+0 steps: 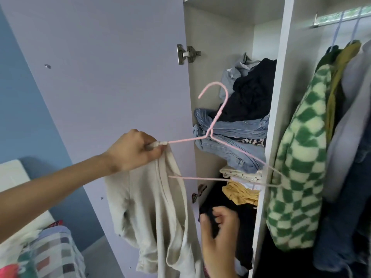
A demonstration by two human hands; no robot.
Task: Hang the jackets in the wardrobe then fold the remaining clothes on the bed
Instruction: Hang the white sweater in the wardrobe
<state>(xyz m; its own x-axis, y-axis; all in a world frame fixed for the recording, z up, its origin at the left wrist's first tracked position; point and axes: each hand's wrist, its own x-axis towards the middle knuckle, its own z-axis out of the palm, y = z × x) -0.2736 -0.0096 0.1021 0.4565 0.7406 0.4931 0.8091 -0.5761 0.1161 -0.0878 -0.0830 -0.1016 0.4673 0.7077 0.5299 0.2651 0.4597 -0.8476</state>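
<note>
My left hand [133, 150] pinches the collar of a cream jacket [152, 209] together with the left end of a pink wire hanger [215, 121]. The jacket hangs limp below that hand, in front of the open wardrobe door. The hanger's right end reaches the white divider panel near a green-and-cream checked fleece jacket [297, 163]. Lower down, my right hand [219, 233] has curled fingers close to dark fabric; whether it grips anything is unclear.
The lilac wardrobe door [112, 67] stands open on the left. Shelves hold piled jeans [230, 137] and dark clothes [251, 93]. Hung garments fill the right compartment under a rail [341, 18]. A heap of clothes [44, 255] lies on the bed at lower left.
</note>
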